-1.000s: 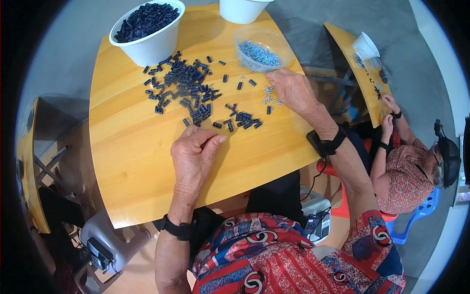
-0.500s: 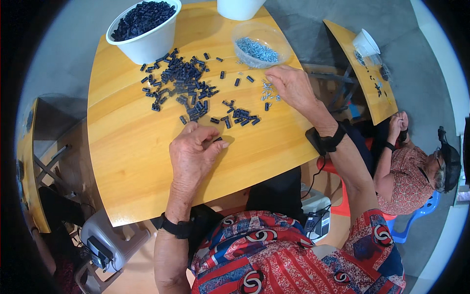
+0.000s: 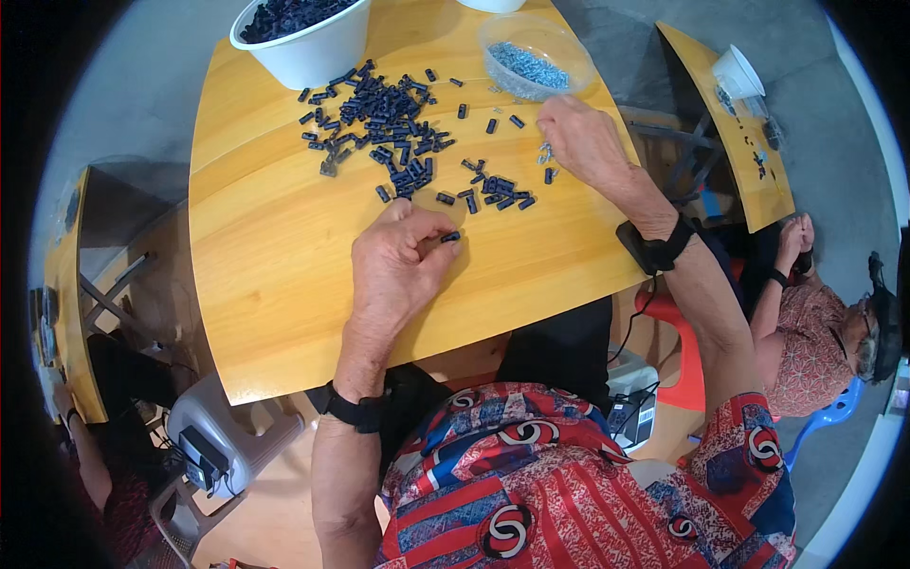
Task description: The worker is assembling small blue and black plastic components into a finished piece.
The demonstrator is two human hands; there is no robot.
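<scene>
My left hand (image 3: 398, 261) is closed in a pinch around a small black plastic piece (image 3: 451, 237), just above the table's near part. Beyond it spreads a heap of similar black plastic pieces (image 3: 387, 112), with a smaller cluster (image 3: 502, 192) to its right. My right hand (image 3: 586, 144) is bent down over a few loose silver metal pieces (image 3: 545, 152), which look like small screws. Its fingers are drawn together; whether anything is between them is hidden. Just behind that hand, a clear round tub (image 3: 580, 78) holds many more silver pieces.
A white bucket (image 3: 313, 57) full of black pieces stands at the far left of the wooden table (image 3: 275, 275). Another white container (image 3: 491, 4) is cut off at the top. People sit at separate tables on both sides, the right one near a white bucket (image 3: 739, 71).
The whole view has shifted, so the table appears higher and farther right. My right hand now covers more of the loose silver pieces. The left still pinches its black piece.
</scene>
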